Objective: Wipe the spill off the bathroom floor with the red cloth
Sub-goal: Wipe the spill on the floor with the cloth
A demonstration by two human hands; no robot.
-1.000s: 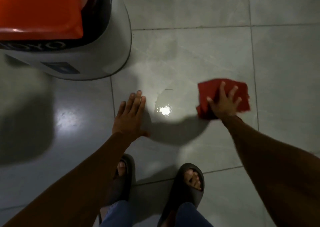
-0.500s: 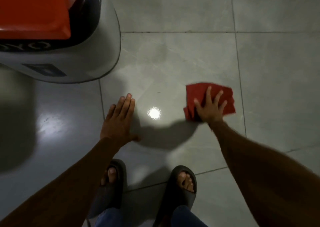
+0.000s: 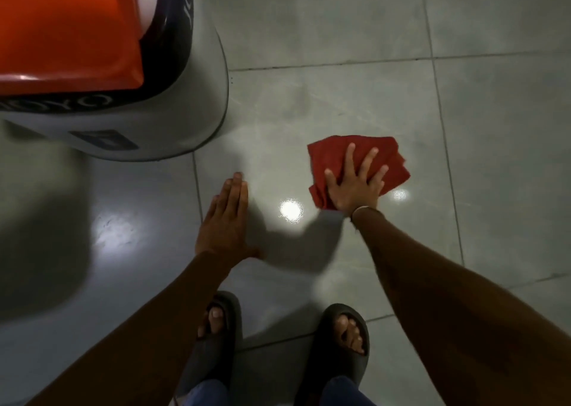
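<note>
Nearest the camera, two dark sandals (image 3: 343,340) planted on the grey tile floor (image 3: 494,127), toes pointing toward the cloth, blue trouser hems at the bottom edge. Beyond them, left hand (image 3: 227,220) flat on the tiles, palm down, fingers straight and close together, holding nothing, well left of the cloth. Between hand and cloth, a bright round glare spot (image 3: 291,210) on glossy tile. Farther on, right hand (image 3: 355,186) pressed onto the red cloth (image 3: 333,155), fingers spread wide over it, thin bracelet (image 3: 364,209) at the wrist. Cloth crumpled, lying flat on the floor. Farthest, up left of the cloth, a white bin (image 3: 173,102) with an orange lid (image 3: 68,28). Spill not clearly discernible.
</note>
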